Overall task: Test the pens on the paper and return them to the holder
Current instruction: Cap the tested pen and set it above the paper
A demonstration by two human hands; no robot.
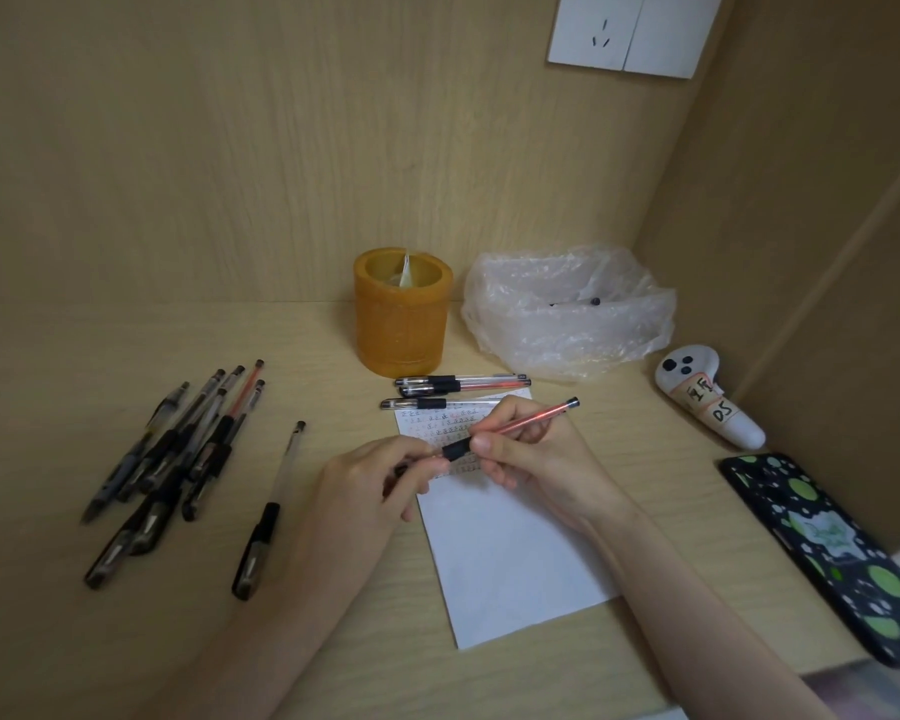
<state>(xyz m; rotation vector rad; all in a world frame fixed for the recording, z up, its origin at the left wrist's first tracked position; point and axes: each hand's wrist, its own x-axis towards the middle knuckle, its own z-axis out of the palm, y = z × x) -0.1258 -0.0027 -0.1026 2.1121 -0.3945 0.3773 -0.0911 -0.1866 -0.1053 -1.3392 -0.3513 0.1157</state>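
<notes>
My right hand (533,459) grips a red-ink pen (528,418) by its barrel, just above the white paper (510,558). At the pen's black grip end, my left hand (385,480) pinches what looks like the cap. Rows of small test marks cover the top of the paper. Three pens (461,384) lie across the paper's far edge. The orange cylindrical holder (402,314) stands behind them, with no pens seen in it. Several pens lie in a pile (178,449) at the left, and one single pen (268,511) rests beside it.
A crumpled clear plastic bag (567,309) sits right of the holder. A white controller (707,402) with a paper label lies by the right wall. A phone (832,553) in a black and green case lies at the front right. Wooden walls close the desk's back and right.
</notes>
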